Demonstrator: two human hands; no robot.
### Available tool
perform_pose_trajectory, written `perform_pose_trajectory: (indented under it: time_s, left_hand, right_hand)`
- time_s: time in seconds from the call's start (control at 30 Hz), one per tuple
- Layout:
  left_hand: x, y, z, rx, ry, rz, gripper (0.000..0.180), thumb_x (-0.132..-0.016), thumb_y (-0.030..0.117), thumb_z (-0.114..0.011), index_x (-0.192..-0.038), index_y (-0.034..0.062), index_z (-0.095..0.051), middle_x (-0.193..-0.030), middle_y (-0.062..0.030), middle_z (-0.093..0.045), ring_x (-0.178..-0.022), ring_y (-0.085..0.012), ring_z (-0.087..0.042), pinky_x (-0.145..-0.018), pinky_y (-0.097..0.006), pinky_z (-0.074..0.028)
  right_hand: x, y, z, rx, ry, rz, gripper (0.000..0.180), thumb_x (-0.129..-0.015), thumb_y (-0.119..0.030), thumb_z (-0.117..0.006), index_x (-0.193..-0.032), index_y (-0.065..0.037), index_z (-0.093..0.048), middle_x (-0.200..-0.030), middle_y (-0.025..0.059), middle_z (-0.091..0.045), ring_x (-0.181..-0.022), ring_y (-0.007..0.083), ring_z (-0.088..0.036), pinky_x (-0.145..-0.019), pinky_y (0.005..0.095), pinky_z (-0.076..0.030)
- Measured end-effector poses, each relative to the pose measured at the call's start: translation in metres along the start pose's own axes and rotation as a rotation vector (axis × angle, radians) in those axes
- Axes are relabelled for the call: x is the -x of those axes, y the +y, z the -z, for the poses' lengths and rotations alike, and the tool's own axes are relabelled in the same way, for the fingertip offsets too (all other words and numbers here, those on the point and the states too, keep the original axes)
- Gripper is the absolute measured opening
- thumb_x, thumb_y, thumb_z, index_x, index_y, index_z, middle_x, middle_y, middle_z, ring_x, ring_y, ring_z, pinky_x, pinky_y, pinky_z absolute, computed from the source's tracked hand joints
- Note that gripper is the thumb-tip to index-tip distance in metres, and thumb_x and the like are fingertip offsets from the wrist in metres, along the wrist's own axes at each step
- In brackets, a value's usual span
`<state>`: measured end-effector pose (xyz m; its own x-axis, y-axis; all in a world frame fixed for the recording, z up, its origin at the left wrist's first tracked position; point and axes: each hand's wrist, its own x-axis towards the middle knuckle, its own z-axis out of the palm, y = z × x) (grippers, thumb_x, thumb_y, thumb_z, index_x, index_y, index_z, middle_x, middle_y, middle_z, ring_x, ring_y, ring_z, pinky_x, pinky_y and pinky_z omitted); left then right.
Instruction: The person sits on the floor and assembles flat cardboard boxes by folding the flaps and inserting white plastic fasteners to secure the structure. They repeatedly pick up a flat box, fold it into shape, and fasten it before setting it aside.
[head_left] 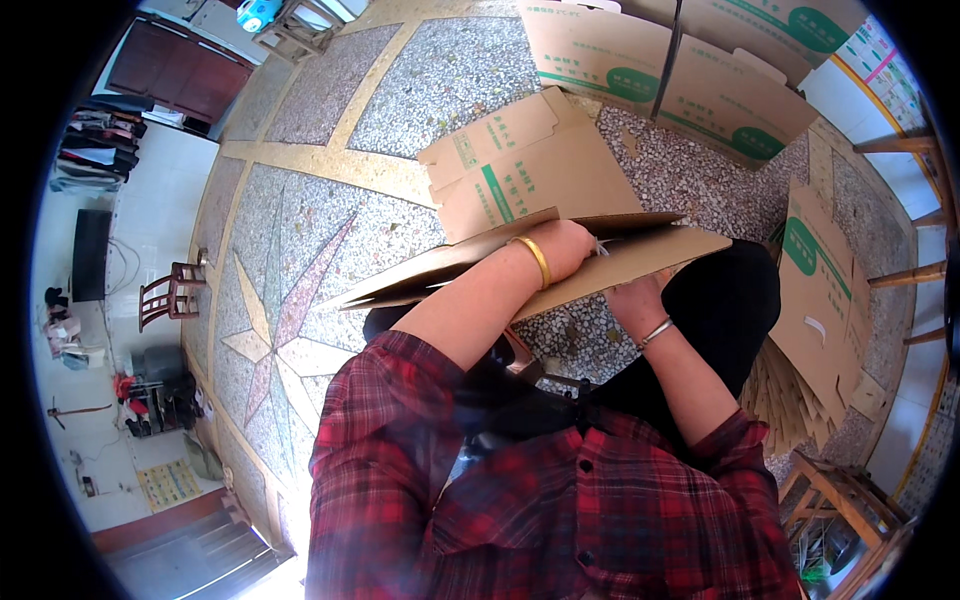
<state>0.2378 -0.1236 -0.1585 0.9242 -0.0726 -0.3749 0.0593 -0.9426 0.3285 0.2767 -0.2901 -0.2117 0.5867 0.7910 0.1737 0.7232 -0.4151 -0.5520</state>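
Observation:
A folded cardboard box (640,262) lies across my lap, its layers parted like a wedge toward the left. My left hand (562,246), with a gold bangle at the wrist, reaches in between the layers. Its fingers are curled, and a small whitish piece (600,247) shows at their tips, too small to name. My right hand (637,304), wearing a silver bangle, grips the box's near edge from below; some of its fingers are hidden under the board. Just beyond, another flattened cardboard box (540,165) with green print lies on the floor.
Several printed cardboard boxes (605,60) stand at the far right. A fanned stack of flattened boxes (822,290) lies to my right, a white strip (815,325) on top. A wooden stool (850,500) is at the lower right, a small wooden chair (172,296) at the left.

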Motion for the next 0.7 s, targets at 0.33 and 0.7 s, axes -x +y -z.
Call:
perform_pose_trajectory:
  time_s: [0.33,0.7]
  left_hand:
    - [0.004,0.003,0.006,0.121,0.051,-0.028,0.028,-0.085,0.027,-0.048,-0.084,0.0031,-0.062,-0.084,-0.0182,-0.062,-0.083,-0.0350,-0.059,-0.076,-0.041,-0.046]
    - [0.002,0.014,0.012,-0.011,0.016,-0.069,0.027,-0.086,0.030,-0.047,-0.084,0.0060,-0.060,-0.085,-0.0143,-0.062,-0.081,-0.0333,-0.060,-0.072,-0.041,-0.048]
  right_hand:
    - [0.003,0.005,-0.010,-0.067,0.063,0.044,0.018,-0.078,-0.014,-0.052,-0.090,-0.001,-0.058,-0.083,0.0205,-0.059,-0.078,0.0360,-0.057,-0.068,0.0448,-0.046]
    - [0.003,-0.002,0.006,-0.611,-0.210,-0.349,0.017,-0.079,-0.011,-0.051,-0.090,0.002,-0.054,-0.081,0.0200,-0.058,-0.078,0.0344,-0.057,-0.068,0.0421,-0.044]
